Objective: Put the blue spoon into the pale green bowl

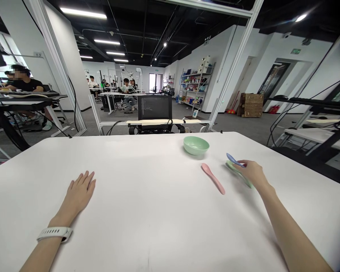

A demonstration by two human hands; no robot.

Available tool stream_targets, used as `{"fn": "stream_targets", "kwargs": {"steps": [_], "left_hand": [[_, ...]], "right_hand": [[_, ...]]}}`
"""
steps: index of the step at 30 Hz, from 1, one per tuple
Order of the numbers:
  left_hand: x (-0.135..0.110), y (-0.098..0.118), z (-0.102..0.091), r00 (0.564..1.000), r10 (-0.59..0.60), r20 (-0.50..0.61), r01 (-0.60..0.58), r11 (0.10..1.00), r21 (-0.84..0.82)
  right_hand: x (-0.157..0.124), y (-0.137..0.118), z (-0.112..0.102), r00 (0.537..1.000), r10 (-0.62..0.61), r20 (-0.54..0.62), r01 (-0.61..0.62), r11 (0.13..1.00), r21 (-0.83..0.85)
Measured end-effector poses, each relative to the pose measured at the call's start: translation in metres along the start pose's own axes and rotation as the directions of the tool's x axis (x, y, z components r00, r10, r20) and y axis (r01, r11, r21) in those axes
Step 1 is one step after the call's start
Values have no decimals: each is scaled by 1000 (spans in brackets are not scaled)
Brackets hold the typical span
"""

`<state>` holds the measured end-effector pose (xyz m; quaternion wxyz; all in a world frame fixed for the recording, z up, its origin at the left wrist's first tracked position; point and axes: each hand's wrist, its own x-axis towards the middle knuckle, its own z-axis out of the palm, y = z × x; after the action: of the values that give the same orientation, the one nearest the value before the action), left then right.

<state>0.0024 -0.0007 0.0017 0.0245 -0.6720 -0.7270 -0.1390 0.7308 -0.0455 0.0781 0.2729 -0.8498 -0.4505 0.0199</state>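
Note:
My right hand (251, 173) is closed round the handle of a blue spoon (232, 159), whose bowl sticks out to the upper left, slightly off the table. Under that hand lies a green spoon (234, 170) flat on the white table (158, 211). A pink spoon (213, 178) lies just to the left of them. Behind it stands a pale green bowl (196, 145), with nothing visible inside. My left hand (79, 192) rests flat on the table far to the left, fingers stretched out, holding nothing. A white watch (54, 232) is on that wrist.
A black chair (154, 109) and a metal frame post (235, 64) stand behind the table's far edge. Other people sit at desks at the back left and centre. Shelves (195, 85) line the far right wall; dark equipment stands to the right.

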Motion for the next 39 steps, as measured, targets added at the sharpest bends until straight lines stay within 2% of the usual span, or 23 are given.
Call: {"fn": "stream_targets", "kwargs": {"steps": [4, 6, 7, 9, 11, 14, 18, 25, 33, 39], "left_hand": [[-1, 1, -1, 1000, 5, -2, -5, 1000, -10], [-2, 2, -2, 1000, 4, 0, -4, 1000, -18], [-2, 2, -2, 1000, 5, 0, -5, 1000, -22], [-2, 2, -3, 1000, 6, 3, -6, 1000, -24], [-2, 1, -3, 1000, 5, 6, -5, 1000, -22], [-1, 1, -2, 1000, 3, 4, -3, 1000, -20], [-1, 1, -2, 1000, 8, -8, -8, 1000, -18], [-4, 6, -4, 1000, 4, -13, -4, 1000, -13], [-3, 4, -2, 999, 1, -38, -1, 1000, -24], [-4, 5, -5, 1000, 2, 0, -2, 1000, -19]], "right_hand": [[-27, -50, 4, 979, -60, 194, 34, 990, 134], [-52, -79, 17, 941, -194, 277, 137, 967, 213], [-68, -92, 25, 915, -289, 281, 224, 944, 241], [-100, -116, 41, 876, -403, 266, 340, 906, 253], [-130, -134, 54, 848, -472, 240, 416, 875, 248], [-160, -151, 64, 833, -486, 263, 427, 868, 253], [-168, -158, 64, 834, -469, 291, 414, 880, 233], [-166, -153, 60, 817, -457, 352, 383, 886, 262], [-166, -151, 65, 820, -462, 338, 362, 876, 320], [-159, -145, 66, 833, -455, 314, 345, 871, 350]]}}
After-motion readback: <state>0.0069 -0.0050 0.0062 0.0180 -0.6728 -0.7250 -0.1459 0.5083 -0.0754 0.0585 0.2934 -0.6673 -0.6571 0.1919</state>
